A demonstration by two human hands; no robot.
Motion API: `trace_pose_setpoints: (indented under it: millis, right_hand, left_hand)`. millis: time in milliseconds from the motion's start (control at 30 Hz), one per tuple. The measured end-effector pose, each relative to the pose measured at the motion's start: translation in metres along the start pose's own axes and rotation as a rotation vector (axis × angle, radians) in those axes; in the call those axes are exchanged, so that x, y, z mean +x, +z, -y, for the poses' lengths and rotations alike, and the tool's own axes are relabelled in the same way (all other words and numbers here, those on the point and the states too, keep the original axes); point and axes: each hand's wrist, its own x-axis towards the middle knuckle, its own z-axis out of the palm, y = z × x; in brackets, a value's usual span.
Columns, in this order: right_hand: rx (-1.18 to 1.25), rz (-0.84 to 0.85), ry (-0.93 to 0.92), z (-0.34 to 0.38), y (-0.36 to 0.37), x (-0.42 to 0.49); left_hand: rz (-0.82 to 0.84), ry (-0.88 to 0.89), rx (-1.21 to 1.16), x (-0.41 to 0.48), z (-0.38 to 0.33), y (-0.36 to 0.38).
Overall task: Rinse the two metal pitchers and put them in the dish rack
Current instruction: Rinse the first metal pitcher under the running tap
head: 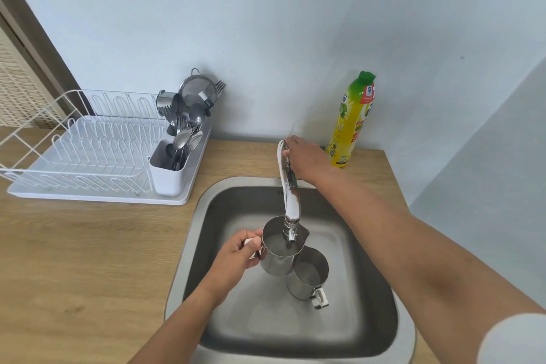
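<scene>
My left hand grips the handle of a metal pitcher and holds it upright under the spout of the chrome faucet, above the steel sink. Water sits inside this pitcher. A second metal pitcher stands on the sink floor just to its right, touching it, with its white handle pointing toward me. My right hand rests on the faucet's white lever at the back of the sink. The white wire dish rack stands on the counter to the left.
A white cutlery holder full of spoons, a strainer and a small steel cup sits at the rack's right end. A yellow dish soap bottle stands behind the sink against the wall. Wooden counter surrounds the sink.
</scene>
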Motion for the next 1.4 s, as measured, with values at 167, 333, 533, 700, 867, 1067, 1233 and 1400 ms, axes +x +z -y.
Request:
trace_pose_setpoints:
  millis: [167,333,533,700,867,1067,1233,1400]
  right_hand:
    - [0.034,-0.002,0.006,0.0,0.0,0.001]
    - [0.038,-0.012,0.009,0.0,-0.002,0.0]
    - [0.036,-0.018,0.005,0.0,-0.006,-0.001]
    - [0.048,0.041,-0.01,-0.002,-0.006,0.0]
    - [0.318,-0.032,0.106,-0.005,-0.005,-0.021]
    - [0.642,-0.23,0.303,-0.018,0.019,-0.096]
    - [0.767,-0.04,0.598,-0.026,0.064,-0.172]
    - [0.765,0.381,0.522,-0.001,0.102,-0.23]
  left_hand:
    - [0.006,0.001,-0.017,-0.001,0.001,0.001]
    - [0.013,0.001,-0.021,-0.003,-0.001,0.002]
    - [0.003,-0.009,-0.014,-0.003,0.001,0.002]
    - [-0.003,-0.01,-0.021,-0.003,0.0,0.003]
    - [-0.01,-0.008,-0.034,-0.004,-0.001,0.004]
    - [-0.002,-0.005,-0.041,-0.005,0.0,0.003]
    - [-0.007,-0.006,-0.056,-0.005,0.002,0.002]
    - [-0.019,-0.003,-0.075,-0.007,0.003,0.002]
